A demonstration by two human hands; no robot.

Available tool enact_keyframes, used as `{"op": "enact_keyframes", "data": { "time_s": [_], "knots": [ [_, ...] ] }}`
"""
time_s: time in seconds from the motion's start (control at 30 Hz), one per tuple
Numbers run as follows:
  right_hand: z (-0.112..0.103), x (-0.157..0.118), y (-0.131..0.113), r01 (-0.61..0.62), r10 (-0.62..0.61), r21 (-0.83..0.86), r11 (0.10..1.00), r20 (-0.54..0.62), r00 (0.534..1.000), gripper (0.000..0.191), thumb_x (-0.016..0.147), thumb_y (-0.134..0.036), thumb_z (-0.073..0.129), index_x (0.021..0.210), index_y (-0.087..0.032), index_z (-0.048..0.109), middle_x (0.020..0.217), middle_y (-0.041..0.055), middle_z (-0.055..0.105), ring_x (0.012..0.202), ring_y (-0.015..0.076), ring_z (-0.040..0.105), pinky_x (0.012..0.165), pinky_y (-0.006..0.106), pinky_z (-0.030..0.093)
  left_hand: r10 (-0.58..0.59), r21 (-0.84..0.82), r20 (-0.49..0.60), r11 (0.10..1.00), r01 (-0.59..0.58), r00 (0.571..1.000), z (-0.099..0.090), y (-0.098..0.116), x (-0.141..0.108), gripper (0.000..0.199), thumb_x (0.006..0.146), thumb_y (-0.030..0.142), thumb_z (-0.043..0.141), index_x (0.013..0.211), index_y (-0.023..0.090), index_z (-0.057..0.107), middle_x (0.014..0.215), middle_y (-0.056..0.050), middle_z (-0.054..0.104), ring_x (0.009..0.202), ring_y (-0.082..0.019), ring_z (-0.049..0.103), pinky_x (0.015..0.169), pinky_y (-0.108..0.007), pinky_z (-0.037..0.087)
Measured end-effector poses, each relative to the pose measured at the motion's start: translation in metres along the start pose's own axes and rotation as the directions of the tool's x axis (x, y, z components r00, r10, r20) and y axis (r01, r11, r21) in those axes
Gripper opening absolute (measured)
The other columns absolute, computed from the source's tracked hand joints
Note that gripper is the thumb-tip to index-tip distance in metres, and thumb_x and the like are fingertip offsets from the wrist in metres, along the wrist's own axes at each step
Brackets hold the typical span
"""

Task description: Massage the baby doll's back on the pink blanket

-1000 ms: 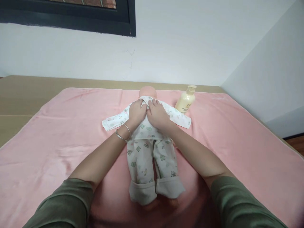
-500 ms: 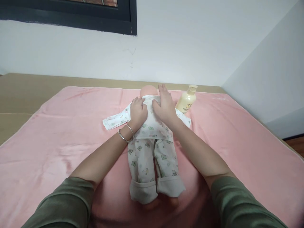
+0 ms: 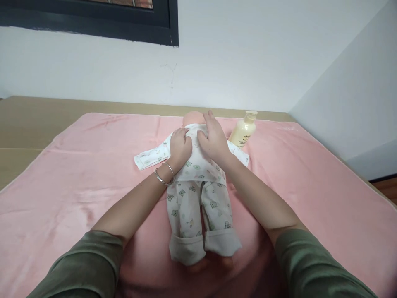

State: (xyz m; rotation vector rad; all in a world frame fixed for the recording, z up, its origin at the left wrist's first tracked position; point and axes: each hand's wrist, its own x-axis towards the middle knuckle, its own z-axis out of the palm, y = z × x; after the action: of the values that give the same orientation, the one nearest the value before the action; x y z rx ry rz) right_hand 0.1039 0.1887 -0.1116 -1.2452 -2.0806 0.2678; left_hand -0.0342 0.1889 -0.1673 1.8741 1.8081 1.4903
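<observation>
A baby doll [image 3: 198,167] lies on the pink cloth with its head [image 3: 194,118] away from me and its feet toward me. It wears a white printed top and matching trousers [image 3: 189,211] with turned-up cuffs. My left hand [image 3: 180,145], with silver bangles at the wrist, rests on the left side of the doll's upper body. On the right side of the upper body lies my right hand [image 3: 214,140], fingers stretched toward the doll's head and thumb apart. Neither hand grasps anything. The doll's face is hidden.
A pale yellow pump bottle [image 3: 242,131] stands on the pink cloth [image 3: 304,186], close by the doll's right-hand sleeve. Beyond the cloth, the wooden surface [image 3: 34,120] meets a white wall with a dark window frame [image 3: 139,29]. A second wall rises at the right.
My right hand has shifted very slightly to the left on the doll's upper body. My left hand, the doll and the bottle look almost unchanged.
</observation>
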Motion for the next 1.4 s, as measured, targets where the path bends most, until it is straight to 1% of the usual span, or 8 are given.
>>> {"op": "enact_keyframes", "data": {
  "time_s": [0.2,0.5,0.73,0.87,1.0,1.13,1.3,1.4],
  "knots": [
    [0.023,-0.003,0.009,-0.090,0.103,-0.111,0.990,0.116,0.988,0.060,0.095,-0.025,0.041,0.152,-0.007,0.046,0.167,0.0212,0.036,0.159,0.0367,0.025,0.129,0.066,0.015,-0.027,0.004,0.020,1.000,0.027,0.999,-0.001,0.001,0.000,0.042,0.083,0.018,0.040,0.110,0.016,0.071,0.116,-0.014,0.074,0.117,-0.030,0.064,0.112,-0.046,0.047],
    [-0.003,-0.001,-0.001,-0.033,0.027,-0.091,0.995,-0.071,0.997,0.059,0.097,-0.025,0.037,0.156,-0.023,0.041,0.170,0.0086,0.034,0.162,0.0301,0.019,0.129,0.065,0.018,-0.085,-0.001,0.030,0.996,0.085,0.996,0.000,0.000,-0.001,0.043,0.085,0.021,0.042,0.116,0.018,0.071,0.124,-0.011,0.074,0.123,-0.030,0.063,0.114,-0.046,0.047],
    [0.021,-0.004,0.009,-0.026,0.040,-0.102,0.994,0.140,0.989,0.049,0.093,-0.023,0.041,0.135,-0.012,0.063,0.153,0.0177,0.056,0.148,0.0327,0.045,0.126,0.057,0.031,-0.076,0.033,0.088,0.997,0.073,0.993,-0.004,0.004,0.002,0.042,0.085,0.022,0.039,0.108,0.016,0.073,0.115,-0.014,0.076,0.111,-0.031,0.067,0.106,-0.046,0.050],
    [-0.002,0.001,0.003,-0.005,0.009,-0.031,0.999,0.114,0.993,0.050,0.090,-0.022,0.044,0.134,-0.011,0.066,0.154,0.0159,0.056,0.147,0.0311,0.047,0.124,0.049,0.038,-0.081,0.019,0.113,0.997,0.079,0.990,-0.009,0.006,0.005,0.040,0.086,0.023,0.039,0.105,0.017,0.073,0.112,-0.014,0.077,0.108,-0.032,0.069,0.102,-0.046,0.053],
    [-0.045,0.010,0.005,-0.026,0.026,-0.013,1.000,-0.043,0.999,0.058,0.093,-0.027,0.041,0.149,-0.017,0.055,0.164,0.0089,0.045,0.152,0.0311,0.041,0.126,0.053,0.036,-0.109,0.000,0.139,0.994,0.110,0.984,-0.015,0.006,0.008,0.040,0.090,0.026,0.038,0.107,0.018,0.074,0.115,-0.013,0.077,0.111,-0.032,0.069,0.104,-0.047,0.052],
    [-0.088,0.019,0.030,-0.051,0.022,-0.136,0.989,-0.210,0.977,0.059,0.098,-0.029,0.033,0.155,-0.021,0.047,0.166,0.0074,0.040,0.153,0.0328,0.039,0.128,0.059,0.029,-0.173,-0.010,0.073,0.985,0.174,0.982,-0.013,0.015,0.007,0.041,0.090,0.022,0.040,0.114,0.018,0.073,0.126,-0.014,0.074,0.122,-0.032,0.066,0.112,-0.050,0.048],
    [-0.116,0.028,0.076,-0.115,0.041,-0.211,0.971,-0.325,0.945,0.062,0.099,-0.029,0.028,0.158,-0.013,0.039,0.165,0.0164,0.038,0.156,0.0371,0.034,0.125,0.068,0.027,0.029,-0.089,0.102,0.996,-0.019,0.994,0.005,0.070,0.001,0.038,0.088,0.021,0.045,0.115,0.019,0.072,0.131,-0.011,0.072,0.133,-0.028,0.060,0.124,-0.048,0.039],
    [-0.115,0.033,0.091,-0.166,0.108,-0.151,0.974,-0.332,0.937,0.063,0.098,-0.031,0.032,0.157,-0.010,0.040,0.167,0.0197,0.035,0.157,0.0389,0.031,0.125,0.069,0.026,0.009,-0.306,0.220,0.950,0.061,0.975,0.028,0.111,0.015,0.038,0.093,0.030,0.048,0.123,0.019,0.069,0.138,-0.010,0.069,0.137,-0.027,0.057,0.122,-0.047,0.041]
  ]
}}
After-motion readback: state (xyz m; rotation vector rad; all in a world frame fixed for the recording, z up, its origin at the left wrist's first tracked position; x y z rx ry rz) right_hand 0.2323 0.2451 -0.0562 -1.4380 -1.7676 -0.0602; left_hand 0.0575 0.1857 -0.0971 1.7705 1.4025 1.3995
